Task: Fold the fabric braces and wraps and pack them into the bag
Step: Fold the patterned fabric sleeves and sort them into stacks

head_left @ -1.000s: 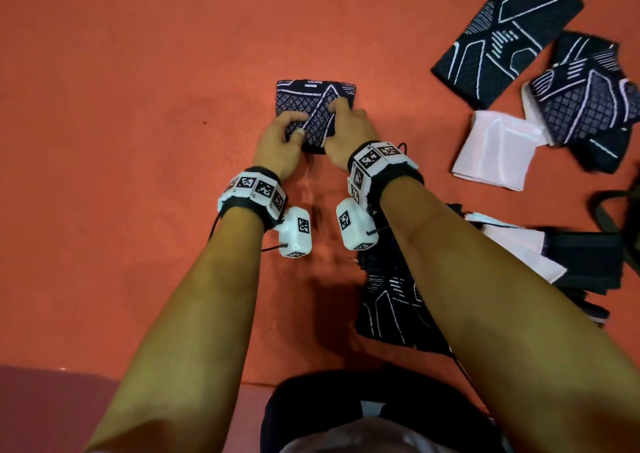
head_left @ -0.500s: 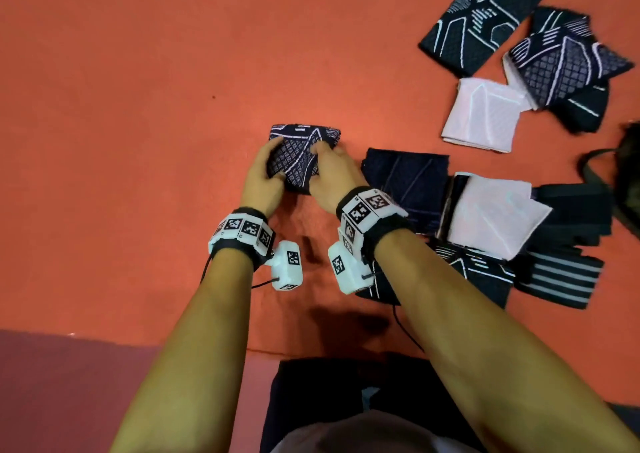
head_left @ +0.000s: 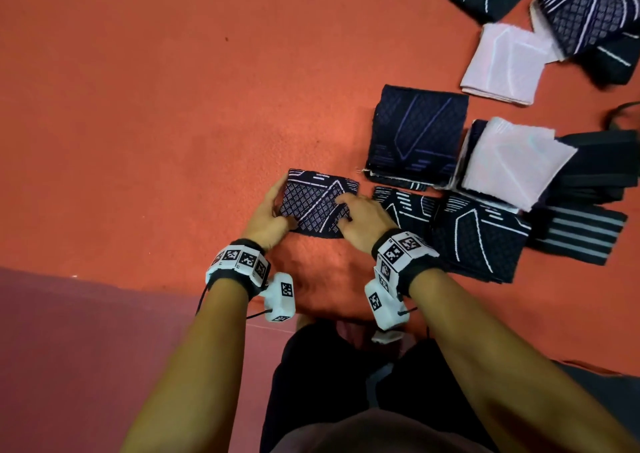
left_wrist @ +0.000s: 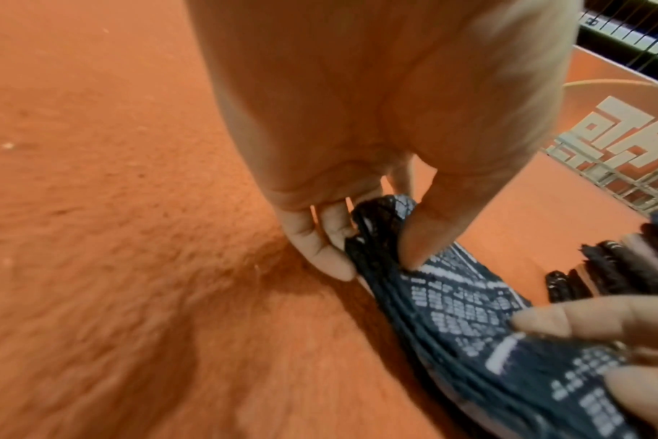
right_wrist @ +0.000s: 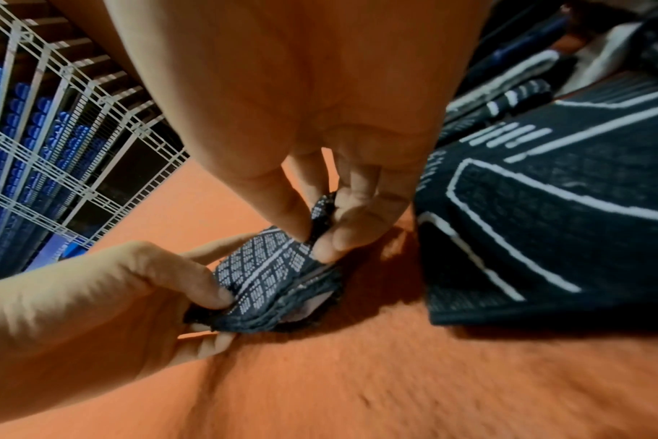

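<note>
Both hands [head_left: 266, 218] have drawn the folded brace [head_left: 317, 204] nearer the body.

An orange carpet [head_left: 145, 113] covers most of the floor in the head view. Along its near left edge lies a maroon strip [head_left: 86, 341] of floor, meeting the carpet in a straight seam. Beyond the carpet, the right wrist view shows a white wire fence [right_wrist: 57, 154] with rows of blue seats [right_wrist: 31, 124] behind it. The left wrist view shows an orange board [left_wrist: 620, 127] with pale angular markings beyond the carpet.
</note>
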Motion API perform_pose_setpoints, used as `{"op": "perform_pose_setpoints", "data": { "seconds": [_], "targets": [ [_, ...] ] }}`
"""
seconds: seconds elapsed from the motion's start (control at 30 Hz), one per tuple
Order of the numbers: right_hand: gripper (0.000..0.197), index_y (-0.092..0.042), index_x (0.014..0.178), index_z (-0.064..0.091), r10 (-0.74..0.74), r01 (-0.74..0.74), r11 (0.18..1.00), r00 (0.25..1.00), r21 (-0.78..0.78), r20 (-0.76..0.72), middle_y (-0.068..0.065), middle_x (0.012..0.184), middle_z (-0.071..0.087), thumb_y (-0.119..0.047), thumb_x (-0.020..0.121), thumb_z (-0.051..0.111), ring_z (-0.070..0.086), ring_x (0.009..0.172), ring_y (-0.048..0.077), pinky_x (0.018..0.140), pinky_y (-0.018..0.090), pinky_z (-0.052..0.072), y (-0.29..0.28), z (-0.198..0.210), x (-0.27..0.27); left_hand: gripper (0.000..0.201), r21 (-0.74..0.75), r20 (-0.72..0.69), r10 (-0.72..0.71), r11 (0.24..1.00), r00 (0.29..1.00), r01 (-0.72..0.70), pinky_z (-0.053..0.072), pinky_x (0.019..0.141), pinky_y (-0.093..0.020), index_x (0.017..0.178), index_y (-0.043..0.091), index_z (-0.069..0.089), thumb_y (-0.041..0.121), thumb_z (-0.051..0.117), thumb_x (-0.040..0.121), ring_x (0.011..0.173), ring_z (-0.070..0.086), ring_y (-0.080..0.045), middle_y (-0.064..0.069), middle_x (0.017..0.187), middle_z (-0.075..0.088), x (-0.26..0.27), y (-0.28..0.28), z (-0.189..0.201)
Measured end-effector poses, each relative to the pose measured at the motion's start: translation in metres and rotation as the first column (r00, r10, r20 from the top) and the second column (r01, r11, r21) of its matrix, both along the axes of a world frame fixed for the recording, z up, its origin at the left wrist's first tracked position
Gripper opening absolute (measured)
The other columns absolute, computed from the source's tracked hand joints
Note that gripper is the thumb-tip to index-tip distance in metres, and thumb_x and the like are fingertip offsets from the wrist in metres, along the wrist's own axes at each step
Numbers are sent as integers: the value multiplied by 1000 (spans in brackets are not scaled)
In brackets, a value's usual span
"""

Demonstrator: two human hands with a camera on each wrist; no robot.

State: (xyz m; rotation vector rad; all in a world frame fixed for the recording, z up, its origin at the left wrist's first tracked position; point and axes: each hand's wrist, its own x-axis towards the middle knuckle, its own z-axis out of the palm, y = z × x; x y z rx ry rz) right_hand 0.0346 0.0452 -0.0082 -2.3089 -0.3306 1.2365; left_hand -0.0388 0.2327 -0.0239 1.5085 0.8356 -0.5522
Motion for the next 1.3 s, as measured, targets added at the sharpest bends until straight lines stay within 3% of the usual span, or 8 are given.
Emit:
{"op": "perform_pose_setpoints", "data": {
  "seconds": [0.3,0.47,0.6,0.73,0.87,1.03,1.2,1.3],
  "targets": [
    [57,-38,122,41,-77,74,995,996,62,52,-1,98,69,0,82,56,69,82,23,82,42,59,-12,-31,-13,87,108,123,17,994,992,-30,44,106,-56,132,53,51,-6,51,69,131,52,-18,9,140,56,-16,-7,-18],
    [57,-38,135,39,-199,184,972,975,148,99,-5,83,68,-7,90,57,67,77,18,82,41,58,-18,-38,-21,64,92,144,121,987,982,-135,52,82,-28,121,26,63,-20,43,81,101,63,-13,9,110,69,-15,-14,-18],
    [75,-40,153,19,-261,242,954,960,177,96,-3,86,71,-15,93,58,69,82,21,88,39,56,-17,-40,-20,36,82,133,115,989,984,-127,51,86,-34,99,26,71,-2,52,90,91,65,-13,6,96,71,-14,-15,-15],
    [78,-32,158,16,-269,248,956,955,159,127,-3,85,71,-15,94,58,69,83,22,88,38,55,-17,-44,-19,18,143,176,119,979,977,-145,44,94,-34,67,30,75,25,66,81,101,56,-13,0,107,58,-11,-16,-13],
    [55,-28,146,38,-280,259,955,948,144,149,-1,85,71,-28,95,57,69,83,25,87,43,57,-14,-48,-18,29,126,277,187,966,943,-228,43,86,-9,68,22,73,13,63,94,107,53,-2,-4,126,54,-3,-16,-4],
    [33,-33,119,60,-317,295,941,939,164,129,4,87,73,-45,94,44,70,83,28,83,43,58,-10,-45,-19,24,55,293,245,961,924,-272,47,90,-25,82,26,77,36,56,86,99,61,-8,-3,116,64,11,-21,12],
    [24,-29,88,68,-414,368,886,902,281,122,2,96,60,-42,100,51,58,84,20,74,29,43,-12,-38,-23,51,27,255,246,965,935,-261,47,95,-34,88,23,77,58,41,90,99,66,-11,3,102,74,17,-18,10],
    [24,-19,104,70,-478,426,853,870,303,123,2,108,49,-35,100,53,52,95,15,86,29,43,-14,-42,-23,47,-15,246,240,970,939,-244,41,92,-30,99,25,74,50,34,94,108,57,-9,9,111,70,19,-19,4]
  ]
}}
